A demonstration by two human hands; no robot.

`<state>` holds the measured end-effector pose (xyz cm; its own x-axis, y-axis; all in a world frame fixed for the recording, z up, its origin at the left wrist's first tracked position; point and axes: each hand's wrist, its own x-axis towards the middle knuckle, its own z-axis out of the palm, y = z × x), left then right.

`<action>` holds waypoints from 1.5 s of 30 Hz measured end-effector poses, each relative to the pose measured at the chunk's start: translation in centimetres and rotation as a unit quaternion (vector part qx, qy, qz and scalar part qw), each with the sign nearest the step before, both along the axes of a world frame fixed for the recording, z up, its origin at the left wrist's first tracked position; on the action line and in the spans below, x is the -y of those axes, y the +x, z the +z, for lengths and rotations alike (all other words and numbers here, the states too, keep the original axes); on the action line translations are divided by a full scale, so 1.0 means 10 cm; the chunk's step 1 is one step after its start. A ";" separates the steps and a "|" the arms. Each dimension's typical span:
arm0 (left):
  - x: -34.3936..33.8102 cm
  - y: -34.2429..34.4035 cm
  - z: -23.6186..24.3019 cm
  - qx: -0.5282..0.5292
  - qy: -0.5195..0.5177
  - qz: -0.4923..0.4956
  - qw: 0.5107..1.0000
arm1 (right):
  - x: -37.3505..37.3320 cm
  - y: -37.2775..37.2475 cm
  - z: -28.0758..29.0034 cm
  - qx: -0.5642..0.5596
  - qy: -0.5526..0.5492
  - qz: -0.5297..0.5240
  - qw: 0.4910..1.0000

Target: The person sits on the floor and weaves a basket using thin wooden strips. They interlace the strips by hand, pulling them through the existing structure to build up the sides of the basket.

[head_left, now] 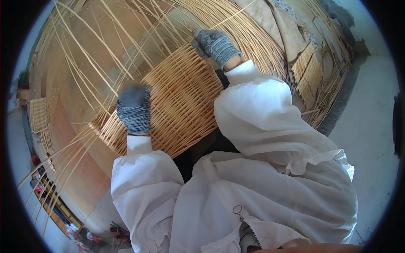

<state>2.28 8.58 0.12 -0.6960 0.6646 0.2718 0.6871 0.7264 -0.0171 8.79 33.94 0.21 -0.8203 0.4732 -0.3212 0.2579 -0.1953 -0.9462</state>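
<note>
A tan woven wicker panel (180,105) lies slanted across the middle, with long unwoven rods (114,55) sticking out from its upper and left sides. My right hand (214,48), in a grey glove, is closed on the panel’s upper right corner. My left hand (133,109), gloved the same way, rests at the panel’s left part where rods come out; its fingers are smeared by blur, so their grip is unclear. Loose white sleeves cover both my forearms.
A broad pile of long rods (249,33) curves along the upper right, beside tan cloth (287,31) and woven pieces (306,74). Small woven pieces (39,114) stand at the far left. Shelving with assorted items (59,211) is at the lower left, and a pale floor (367,126) at the right.
</note>
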 end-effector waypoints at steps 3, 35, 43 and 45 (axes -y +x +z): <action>-0.05 -0.03 -0.05 -0.095 -0.039 -0.038 0.994 | -0.02 0.00 -0.03 -0.041 0.011 0.009 0.999; 0.87 0.80 0.32 0.068 -0.407 -0.318 0.854 | -0.26 0.08 -0.10 -0.002 0.013 0.015 1.000; 1.35 1.40 0.11 0.147 0.069 -0.107 0.981 | -0.17 0.02 -0.29 -0.166 0.447 0.013 0.879; 1.35 1.18 0.20 0.095 0.270 0.003 0.958 | -0.09 0.10 -0.27 -0.173 0.569 0.028 0.803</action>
